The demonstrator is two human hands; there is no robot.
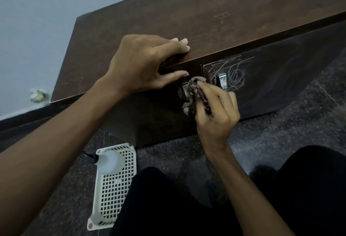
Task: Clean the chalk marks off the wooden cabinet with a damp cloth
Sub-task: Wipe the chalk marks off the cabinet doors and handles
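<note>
A low dark wooden cabinet [196,20] stands in front of me. White chalk scribbles [235,74] cover the upper left of its right door, around a metal handle [222,81]. My right hand [215,112] grips a crumpled patterned cloth [193,93] and presses it on the left door beside the gap between the doors, over that door's handle. My left hand [144,63] rests on the cabinet's top front edge, fingers straight on the top and thumb against the front.
A white perforated plastic basket [114,194] lies on the dark speckled floor at the lower left, with a translucent squeeze bottle [109,162] in it. My black-clad legs [309,189] fill the lower right. A pale wall [28,30] rises behind the cabinet.
</note>
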